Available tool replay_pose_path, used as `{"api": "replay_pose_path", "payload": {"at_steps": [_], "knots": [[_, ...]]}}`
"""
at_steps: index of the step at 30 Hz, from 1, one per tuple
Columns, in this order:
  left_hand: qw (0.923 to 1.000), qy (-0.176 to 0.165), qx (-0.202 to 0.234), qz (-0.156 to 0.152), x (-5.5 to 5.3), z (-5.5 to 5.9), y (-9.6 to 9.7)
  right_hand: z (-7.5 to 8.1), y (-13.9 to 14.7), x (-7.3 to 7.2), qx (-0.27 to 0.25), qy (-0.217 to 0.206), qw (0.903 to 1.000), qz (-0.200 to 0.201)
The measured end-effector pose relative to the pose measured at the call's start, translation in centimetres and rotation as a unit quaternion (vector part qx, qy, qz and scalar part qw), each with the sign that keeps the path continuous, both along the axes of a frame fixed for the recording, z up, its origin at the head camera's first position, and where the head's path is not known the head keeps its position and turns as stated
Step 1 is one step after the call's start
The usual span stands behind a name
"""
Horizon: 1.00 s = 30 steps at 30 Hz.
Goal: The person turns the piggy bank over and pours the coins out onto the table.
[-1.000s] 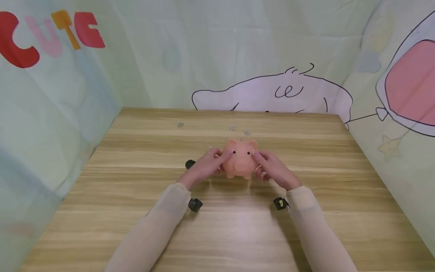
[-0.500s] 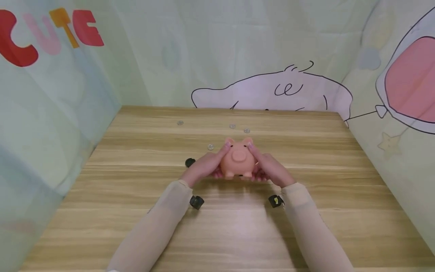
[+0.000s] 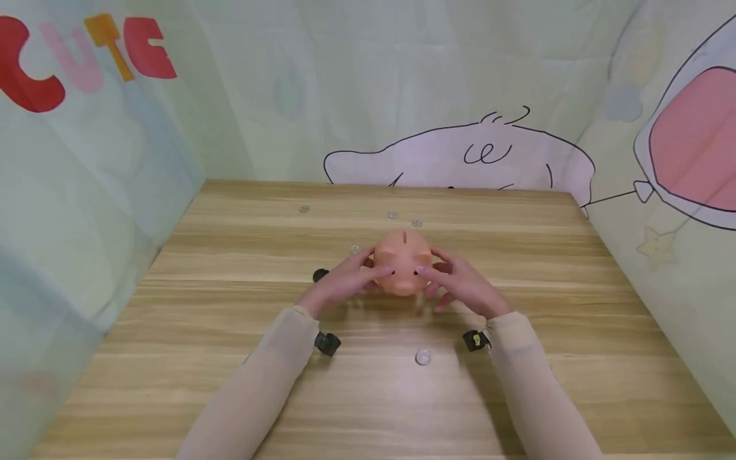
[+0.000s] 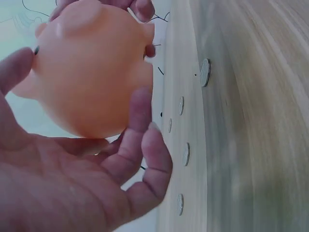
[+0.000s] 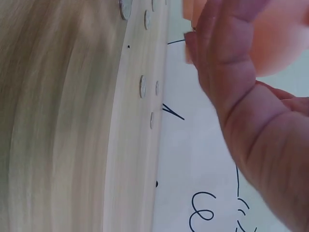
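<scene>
A pink piggy bank [image 3: 404, 250] is held up between both hands, its snout toward me and the coin slot [image 3: 404, 237] on its back showing. My left hand [image 3: 347, 279] grips its left side, thumb beside one eye and other fingers round the flank. On the opposite side my right hand [image 3: 467, 285] holds it the same way, thumb by the other eye. In the left wrist view the piggy bank [image 4: 91, 67] is over the tabletop, with its underside turned toward the coins. One silver coin [image 3: 423, 356] lies on the table nearer to me, between the forearms.
Several more coins lie farther back, among them one at the far left [image 3: 305, 209], one behind the piggy bank [image 3: 417, 223] and one by the left hand [image 3: 355, 249]. A black round piece [image 3: 321, 275] shows beside the left hand. Printed cloth [image 3: 276, 96] walls the wooden table [image 3: 172, 306].
The piggy bank first tips its snout up, then tilts forward so its slot shows. A coin now lies on the table in front of it, where none showed before.
</scene>
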<state>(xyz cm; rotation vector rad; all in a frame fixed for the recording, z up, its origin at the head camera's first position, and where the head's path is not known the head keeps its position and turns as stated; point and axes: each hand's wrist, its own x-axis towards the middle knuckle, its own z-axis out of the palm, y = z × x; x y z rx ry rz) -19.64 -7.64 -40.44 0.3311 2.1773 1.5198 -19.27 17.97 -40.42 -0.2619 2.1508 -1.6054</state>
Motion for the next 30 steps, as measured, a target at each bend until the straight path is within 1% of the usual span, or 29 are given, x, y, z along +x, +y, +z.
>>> {"api": "replay_pose_path", "payload": {"at_steps": [3, 5, 8, 11, 16, 21, 22, 24, 28, 30], "knots": [[0.9997, 0.017, 0.004, 0.015, 0.08, -0.06, 0.04, -0.33, 0.08, 0.0, -0.029, 0.006, 0.9995, 0.001], [0.9991, 0.028, 0.017, 0.026, 0.07, -0.05, 0.12, -0.46, 0.13, -0.01, -0.047, 0.017, 0.9987, -0.003], [0.9975, 0.045, 0.043, 0.033, -0.01, -0.1, 0.22, -0.55, 0.2, 0.06, -0.071, 0.039, 0.9966, -0.012], [0.996, 0.051, 0.066, 0.033, -0.01, -0.16, 0.21, -0.52, 0.08, 0.17, -0.088, 0.055, 0.9945, -0.016], [0.9955, 0.051, 0.067, 0.043, 0.11, -0.28, -0.05, -0.83, -0.12, 0.16, -0.092, 0.056, 0.9941, -0.015], [0.9955, 0.057, 0.065, 0.04, 0.13, -0.24, -0.09, -0.97, -0.17, 0.09, -0.092, 0.055, 0.9941, -0.018], [0.9952, 0.062, 0.065, 0.039, 0.11, -0.24, -0.08, -0.96, -0.17, 0.1, -0.092, 0.059, 0.9938, -0.018], [0.9938, 0.084, 0.064, 0.033, 0.11, -0.22, -0.08, -0.92, -0.16, 0.14, -0.09, 0.072, 0.9931, -0.019], [0.9881, 0.134, 0.072, 0.022, 0.09, -0.4, -0.05, -0.97, -0.15, 0.26, -0.078, 0.116, 0.99, -0.019], [0.9859, 0.147, 0.079, 0.017, 0.11, -0.52, -0.04, -1.05, -0.2, 0.29, -0.075, 0.132, 0.9883, -0.018]]}}
